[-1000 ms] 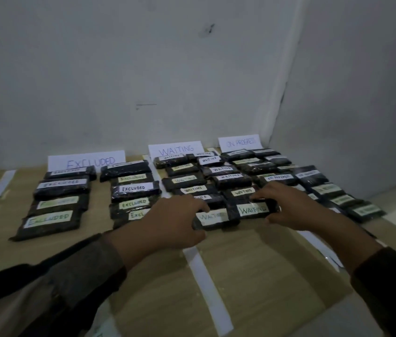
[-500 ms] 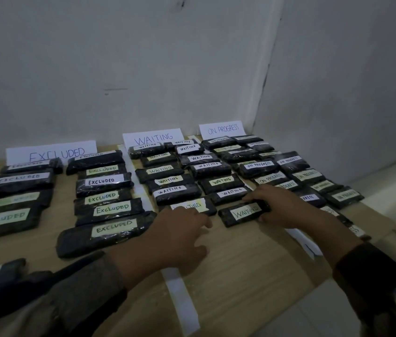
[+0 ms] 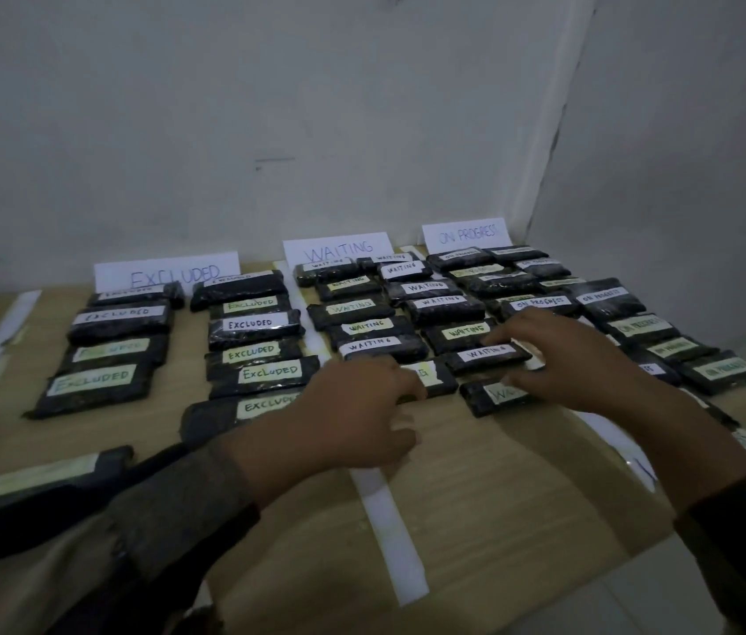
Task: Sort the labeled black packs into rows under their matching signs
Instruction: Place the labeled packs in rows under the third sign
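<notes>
resting open on "waiting"-labelled packs (image 3: 483, 359), the left hand (image 3: 362, 412) and right hand (image 3: 559, 359) sit below the "waiting" sign (image 3: 336, 249).

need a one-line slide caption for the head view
Left hand and right hand rest on the nearest packs under the WAITING sign.

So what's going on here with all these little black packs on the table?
A person is sorting labeled black packs into rows on a wooden table, under paper signs reading EXCLUDED, WAITING and ON PROGRESS. Both hands are at the near end of the WAITING rows: the left hand rests on one pack whose label it half covers, and the right hand presses on two WAITING packs. Most packs already lie in rows; a few sit unsorted at the far left.
</notes>
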`<state>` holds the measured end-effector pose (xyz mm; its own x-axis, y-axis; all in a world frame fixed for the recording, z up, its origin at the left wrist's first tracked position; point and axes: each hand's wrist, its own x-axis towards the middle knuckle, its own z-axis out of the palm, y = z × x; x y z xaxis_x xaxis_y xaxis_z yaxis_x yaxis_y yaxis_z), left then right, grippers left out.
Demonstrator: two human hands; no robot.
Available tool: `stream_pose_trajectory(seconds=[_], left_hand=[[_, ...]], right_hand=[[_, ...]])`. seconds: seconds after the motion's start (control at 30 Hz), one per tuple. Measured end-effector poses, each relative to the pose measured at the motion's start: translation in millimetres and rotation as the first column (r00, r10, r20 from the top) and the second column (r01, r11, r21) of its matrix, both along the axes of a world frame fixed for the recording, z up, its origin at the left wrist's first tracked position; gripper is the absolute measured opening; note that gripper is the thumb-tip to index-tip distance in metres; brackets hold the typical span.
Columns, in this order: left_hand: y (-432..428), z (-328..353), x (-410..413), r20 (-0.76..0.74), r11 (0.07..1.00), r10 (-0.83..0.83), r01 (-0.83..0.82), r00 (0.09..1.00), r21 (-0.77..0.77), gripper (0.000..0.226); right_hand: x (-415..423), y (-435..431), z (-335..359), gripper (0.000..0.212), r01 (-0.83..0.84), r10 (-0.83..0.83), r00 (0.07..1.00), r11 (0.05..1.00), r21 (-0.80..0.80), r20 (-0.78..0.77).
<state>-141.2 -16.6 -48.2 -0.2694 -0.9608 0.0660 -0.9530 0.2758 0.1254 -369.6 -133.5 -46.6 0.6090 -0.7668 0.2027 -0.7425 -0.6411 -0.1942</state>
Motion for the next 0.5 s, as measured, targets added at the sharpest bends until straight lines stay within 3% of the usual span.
stream_pose_trajectory(seconds=[0.2,0.5], left_hand=[[20,26,49,-0.071,0.985,0.155,-0.16,0.985,-0.063,0.046],[73,30,128,-0.129,0.916,0.397,-0.401,0.909,-0.011,0.047]], right_hand=[[65,31,18,0.031,-0.221,0.221,0.937,0.975,-0.029,0.271],[166,75,10,0.028,-0.452,0.408,0.855,0.889,0.076,0.319]])
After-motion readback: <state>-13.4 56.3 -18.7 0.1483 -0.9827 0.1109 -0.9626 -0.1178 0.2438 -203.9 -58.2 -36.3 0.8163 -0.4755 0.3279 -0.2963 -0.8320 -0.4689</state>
